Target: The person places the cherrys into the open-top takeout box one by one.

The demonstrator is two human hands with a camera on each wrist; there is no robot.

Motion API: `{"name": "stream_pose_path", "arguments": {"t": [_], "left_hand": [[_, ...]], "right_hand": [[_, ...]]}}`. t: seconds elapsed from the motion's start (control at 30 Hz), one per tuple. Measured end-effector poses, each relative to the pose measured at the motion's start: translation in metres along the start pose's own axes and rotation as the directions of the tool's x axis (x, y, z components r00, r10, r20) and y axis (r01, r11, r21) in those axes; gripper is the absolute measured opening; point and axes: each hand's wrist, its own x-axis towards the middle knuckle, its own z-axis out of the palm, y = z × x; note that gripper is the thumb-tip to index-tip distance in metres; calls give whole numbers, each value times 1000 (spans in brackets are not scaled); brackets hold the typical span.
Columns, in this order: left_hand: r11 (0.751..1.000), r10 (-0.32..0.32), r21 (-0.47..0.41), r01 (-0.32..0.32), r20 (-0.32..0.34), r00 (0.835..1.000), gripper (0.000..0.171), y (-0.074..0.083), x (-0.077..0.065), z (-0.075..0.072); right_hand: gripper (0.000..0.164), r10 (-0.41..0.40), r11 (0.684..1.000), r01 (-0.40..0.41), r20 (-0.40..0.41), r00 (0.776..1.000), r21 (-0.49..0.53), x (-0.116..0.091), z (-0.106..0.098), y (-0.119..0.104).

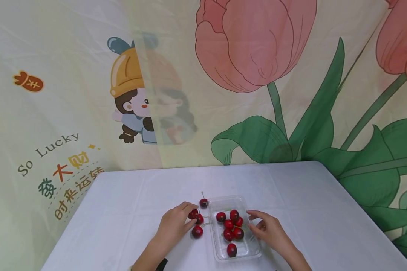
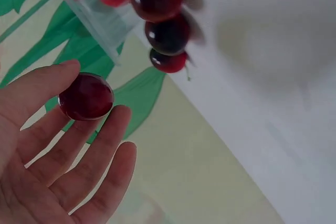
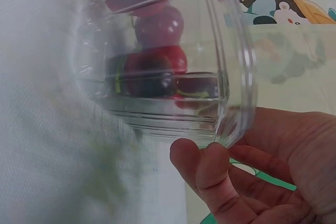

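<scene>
Between the thumb and fingertips of my left hand [image 1: 173, 225] is a dark red cherry [image 2: 86, 96], pinched beside the box. Three more cherries lie on the cloth close by: one stemmed cherry [image 1: 203, 203] at the back, one under the held fruit, and a larger cherry [image 1: 197, 232] nearer me. A clear plastic box [image 1: 220, 254] stands to their right with several cherries [image 1: 228, 224] inside. At its right side, my right hand [image 1: 269, 230] has loosely bent fingers against or very near the rim; the right wrist view shows fingertips [image 3: 212, 163] by the wall.
A white cloth [image 1: 149, 192] covers the table. Behind it hangs a printed curtain [image 1: 176, 34] with tulips and a cartoon figure. A dark object [image 1: 161, 264] shows beside my left forearm at the bottom edge.
</scene>
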Motion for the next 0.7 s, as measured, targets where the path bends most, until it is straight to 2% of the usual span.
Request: {"name": "stream_pose_path", "arguments": {"t": [0.2, 0.37, 0.6, 0.7], "left_hand": [[998, 53, -28, -52, 56, 997, 34, 18, 11, 0], [994, 102, -44, -99, 89, 991, 33, 32, 19, 3], [977, 171, -149, -149, 145, 974, 27, 44, 24, 19], [977, 184, -136, -162, 172, 968, 26, 47, 26, 26]], "right_hand": [[42, -4, 1000, 4, 2, 1000, 0, 1, 0, 1], [42, -38, 999, 37, 19, 999, 19, 1, 0, 4], [42, -32, 999, 31, 17, 999, 19, 1, 0, 3], [42, -39, 999, 39, 18, 999, 21, 1, -2, 3]]}}
